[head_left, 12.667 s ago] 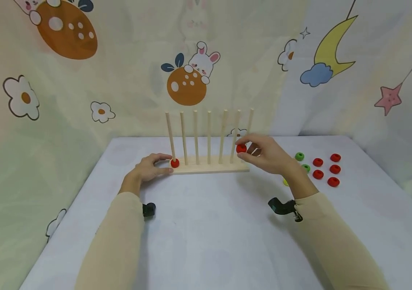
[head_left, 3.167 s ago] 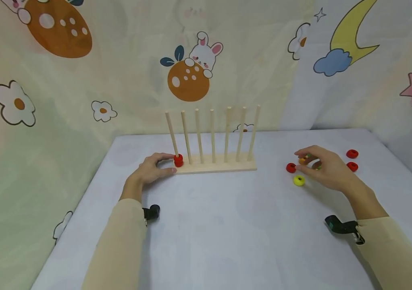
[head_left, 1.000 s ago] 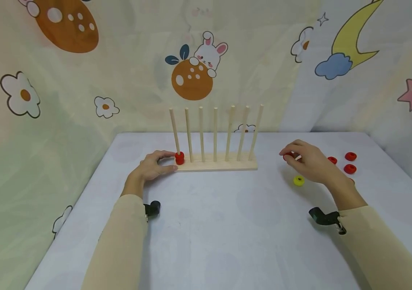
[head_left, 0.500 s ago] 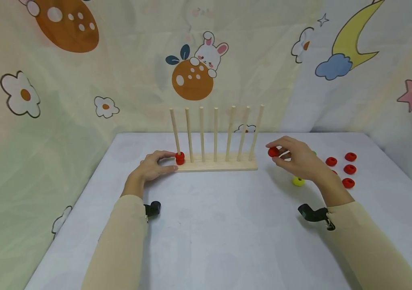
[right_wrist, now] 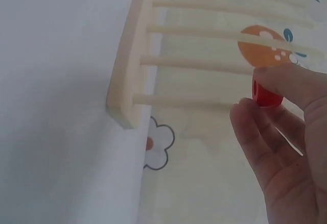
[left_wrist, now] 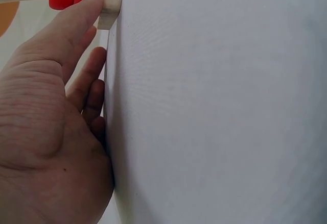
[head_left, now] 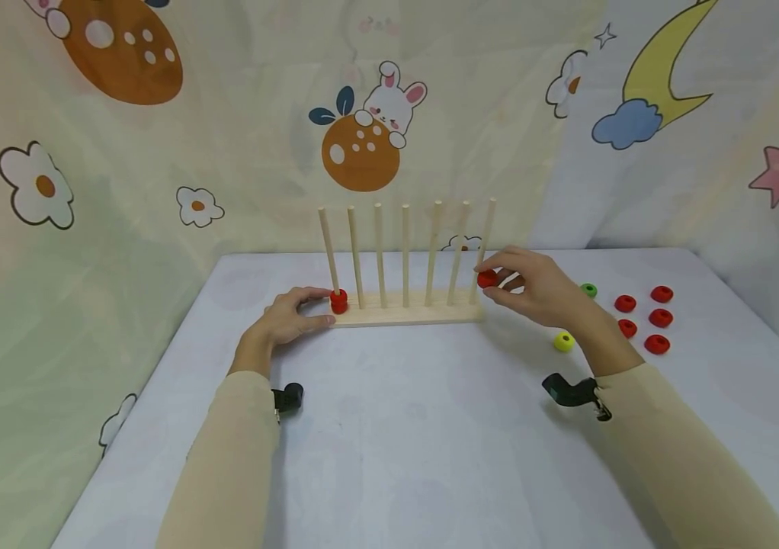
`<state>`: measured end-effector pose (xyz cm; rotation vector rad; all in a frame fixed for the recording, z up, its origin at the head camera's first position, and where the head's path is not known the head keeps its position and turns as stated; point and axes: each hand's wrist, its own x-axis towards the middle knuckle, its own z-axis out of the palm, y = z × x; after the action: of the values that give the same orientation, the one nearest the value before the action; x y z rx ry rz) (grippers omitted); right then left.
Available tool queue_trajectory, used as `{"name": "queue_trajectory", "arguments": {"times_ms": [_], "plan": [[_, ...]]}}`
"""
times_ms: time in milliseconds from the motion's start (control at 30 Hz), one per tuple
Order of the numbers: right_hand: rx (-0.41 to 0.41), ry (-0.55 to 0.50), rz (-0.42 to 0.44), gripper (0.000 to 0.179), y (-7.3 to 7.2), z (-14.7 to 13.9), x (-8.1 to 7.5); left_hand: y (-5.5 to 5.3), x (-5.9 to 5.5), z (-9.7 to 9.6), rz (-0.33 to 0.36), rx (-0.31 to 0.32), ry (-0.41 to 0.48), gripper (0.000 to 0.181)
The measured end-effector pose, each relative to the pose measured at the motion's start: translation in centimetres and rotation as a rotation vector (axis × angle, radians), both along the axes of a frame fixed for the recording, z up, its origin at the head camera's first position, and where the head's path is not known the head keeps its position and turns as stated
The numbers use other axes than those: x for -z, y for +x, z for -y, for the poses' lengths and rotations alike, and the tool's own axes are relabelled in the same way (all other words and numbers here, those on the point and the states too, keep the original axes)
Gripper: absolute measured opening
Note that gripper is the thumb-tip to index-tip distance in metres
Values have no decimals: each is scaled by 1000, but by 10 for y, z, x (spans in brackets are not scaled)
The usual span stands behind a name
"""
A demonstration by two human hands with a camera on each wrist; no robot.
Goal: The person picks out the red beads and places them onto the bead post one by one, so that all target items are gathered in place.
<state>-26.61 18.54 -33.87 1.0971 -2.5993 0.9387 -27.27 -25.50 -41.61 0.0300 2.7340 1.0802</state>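
A wooden peg rack point(head_left: 406, 314) with several upright pegs stands on the table. Two red beads point(head_left: 339, 302) are stacked low on its leftmost peg. At the left end of the base, my left hand point(head_left: 284, 316) grips it, thumb in front and index finger behind. In the left wrist view the thumb point(left_wrist: 76, 22) lies against the base beside the beads. My right hand point(head_left: 533, 286) pinches a red bead point(head_left: 487, 279) between thumb and fingertips, near the rightmost peg. The right wrist view shows this bead point(right_wrist: 266, 94) off the pegs, its hole facing the rack.
Several loose red beads point(head_left: 661, 318) lie at the right of the table. A green bead point(head_left: 589, 290) and a yellow bead point(head_left: 564, 341) are nearer the right forearm, which may cover others. A patterned cloth point(head_left: 252, 152) hangs behind the table.
Since 12.7 s ago, a second red bead has come onto the leftmost peg. Over the last second the right hand has carried another red bead leftward to the rack. The left hand stays put.
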Motion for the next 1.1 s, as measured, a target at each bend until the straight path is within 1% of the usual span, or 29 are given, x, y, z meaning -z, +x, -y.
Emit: {"name": "queue_trajectory", "arguments": {"times_ms": [167,300,567,767,1100], "plan": [[-23,17,22,35,3,14,-6,0,1,0,-3,8,-7,64],[-58,30,17,35,4,28,-12,-1,2,0,-4,9,-6,65],[-140,-3,-24,35,4,48,-23,-1,1,0,-2,13,-1,64],[-163,-37,-4,34,5,63,-31,0,-1,-1,-7,17,-1,64],[-229,-91,-29,34,0,92,-34,-1,-1,1,1,17,-10,64]]}}
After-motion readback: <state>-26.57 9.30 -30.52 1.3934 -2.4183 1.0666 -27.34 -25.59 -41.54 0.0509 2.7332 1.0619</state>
